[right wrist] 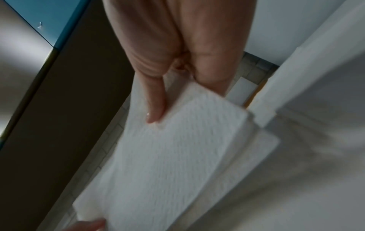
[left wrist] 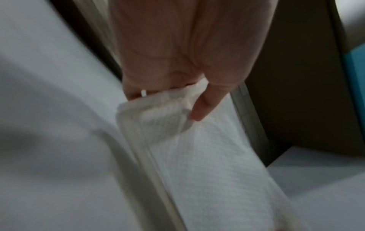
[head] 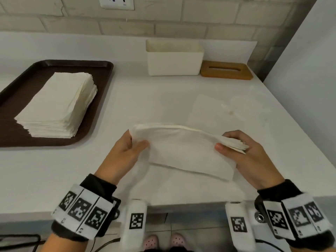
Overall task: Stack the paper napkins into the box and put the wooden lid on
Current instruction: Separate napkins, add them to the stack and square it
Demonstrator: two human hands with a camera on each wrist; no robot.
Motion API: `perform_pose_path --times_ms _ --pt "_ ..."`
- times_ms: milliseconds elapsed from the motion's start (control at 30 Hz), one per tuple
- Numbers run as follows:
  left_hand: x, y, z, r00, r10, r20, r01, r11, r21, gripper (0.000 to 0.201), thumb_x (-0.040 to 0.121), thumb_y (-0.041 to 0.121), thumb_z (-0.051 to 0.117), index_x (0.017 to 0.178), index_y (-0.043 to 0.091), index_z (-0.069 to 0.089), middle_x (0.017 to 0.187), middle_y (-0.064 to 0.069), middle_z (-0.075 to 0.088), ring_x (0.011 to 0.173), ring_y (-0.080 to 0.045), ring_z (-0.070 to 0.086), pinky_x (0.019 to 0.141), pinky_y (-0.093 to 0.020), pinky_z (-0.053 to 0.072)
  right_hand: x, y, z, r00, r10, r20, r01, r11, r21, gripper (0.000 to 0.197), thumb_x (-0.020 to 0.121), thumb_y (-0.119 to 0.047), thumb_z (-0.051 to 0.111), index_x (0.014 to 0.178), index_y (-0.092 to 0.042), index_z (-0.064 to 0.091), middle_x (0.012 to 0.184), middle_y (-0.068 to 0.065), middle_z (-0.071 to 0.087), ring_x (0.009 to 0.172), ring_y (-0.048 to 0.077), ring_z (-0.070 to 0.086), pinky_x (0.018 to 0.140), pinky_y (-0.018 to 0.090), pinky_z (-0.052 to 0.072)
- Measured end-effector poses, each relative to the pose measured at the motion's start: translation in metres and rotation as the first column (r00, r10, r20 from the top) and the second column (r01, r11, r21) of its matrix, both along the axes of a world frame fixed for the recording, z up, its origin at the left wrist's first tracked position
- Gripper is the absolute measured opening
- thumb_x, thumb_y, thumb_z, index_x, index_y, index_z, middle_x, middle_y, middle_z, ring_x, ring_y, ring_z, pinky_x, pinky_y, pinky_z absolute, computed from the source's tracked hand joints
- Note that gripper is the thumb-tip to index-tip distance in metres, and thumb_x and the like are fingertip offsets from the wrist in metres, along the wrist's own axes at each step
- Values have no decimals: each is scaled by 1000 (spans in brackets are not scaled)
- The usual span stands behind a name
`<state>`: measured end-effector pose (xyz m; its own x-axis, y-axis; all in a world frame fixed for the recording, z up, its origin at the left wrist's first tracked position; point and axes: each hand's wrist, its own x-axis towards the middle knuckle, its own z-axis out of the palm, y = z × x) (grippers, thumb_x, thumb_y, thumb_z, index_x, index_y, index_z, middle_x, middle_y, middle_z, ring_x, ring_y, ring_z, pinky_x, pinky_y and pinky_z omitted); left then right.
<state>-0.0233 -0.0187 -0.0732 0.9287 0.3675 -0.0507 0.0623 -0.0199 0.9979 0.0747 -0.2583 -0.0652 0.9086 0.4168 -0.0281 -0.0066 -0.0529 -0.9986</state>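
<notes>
Left hand (head: pixel 125 151) and right hand (head: pixel 241 153) pinching napkin bundle (head: pixel 185 150) ends, fingers hidden underneath, box (head: pixel 174 60) interior unseen

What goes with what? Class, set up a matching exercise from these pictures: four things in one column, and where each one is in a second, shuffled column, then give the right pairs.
Things
1. napkin bundle
2. napkin stack
3. wooden lid
4. box

Places
A. flat on the counter, right of the box
B. on the brown tray
C. open-topped at the back of the counter, by the wall
D. held at its ends by the left hand and right hand

Pairs: 1-D, 2-B, 3-A, 4-C
</notes>
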Motion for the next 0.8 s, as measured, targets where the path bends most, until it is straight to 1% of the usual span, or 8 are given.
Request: perform_pose_path --times_ms 67,200,367,467,567,667,733,800 --pt "-10 -1 -3 999 -3 40 0 998 63 26 92 4 48 100 27 57 101 9 65 92 1 61 80 -10 48 -9 -1 -6 999 42 15 -42 999 1 14 55 -33 74 67 -34 67 71 -21 63 71 -5 56 65 4 42" --pt "-24 4 -12 1000 22 15 -22 999 36 28 91 2 50 100 27 58 102 11 64 95 2 60 85 -13 48 -11 -3 -16 993 121 2 -120 991 -51 41 38 -51 85 72 -36 68 75 -21 64 76 -5 57 74 8 45" --pt "-31 7 -22 997 79 15 -78 996 -44 33 84 -3 59 104 23 52 105 5 61 97 -5 58 81 -18 48 -14 -4 -26 997 28 -65 -29 999 -24 68 25 -57 86 86 -34 67 90 -16 67 88 -3 63 78 8 48" --pt "-27 6 -28 998 64 -2 -64 993 -99 46 72 9 70 112 21 50 112 1 62 102 -10 61 78 -18 52 -16 6 -27 990 36 -139 -47 996 -72 74 49 -35 87 115 -20 57 109 -3 65 101 8 62 89 22 51" --pt "-29 4 -30 998 63 2 -62 993 -104 46 70 12 75 108 27 54 109 5 65 101 -9 63 73 -13 52 -20 13 -24 982 10 -188 -17 999 -34 47 74 12 63 112 -15 54 107 2 63 104 18 59 90 31 48" --pt "-33 8 -32 1000 21 -12 -22 991 -135 64 54 20 83 113 23 58 108 4 68 101 -10 65 77 -18 53 -18 14 -25 979 24 -200 -25 1000 -2 50 71 20 59 101 -20 55 101 -1 62 98 15 58 85 28 47" --pt "-34 8 -31 999 -4 -46 -2 992 -125 71 54 28 80 120 17 58 111 2 69 102 -11 66 80 -22 54 -18 16 -26 975 45 -216 -55 998 -41 52 62 14 66 104 -14 56 100 2 63 98 17 59 88 28 47" --pt "-33 8 -30 998 -23 -60 15 992 -127 72 54 24 83 121 14 58 111 2 69 101 -11 66 78 -20 55 -16 17 -27 980 20 -200 -30 998 -49 51 65 16 65 106 -14 56 103 3 63 100 17 59 92 31 47"
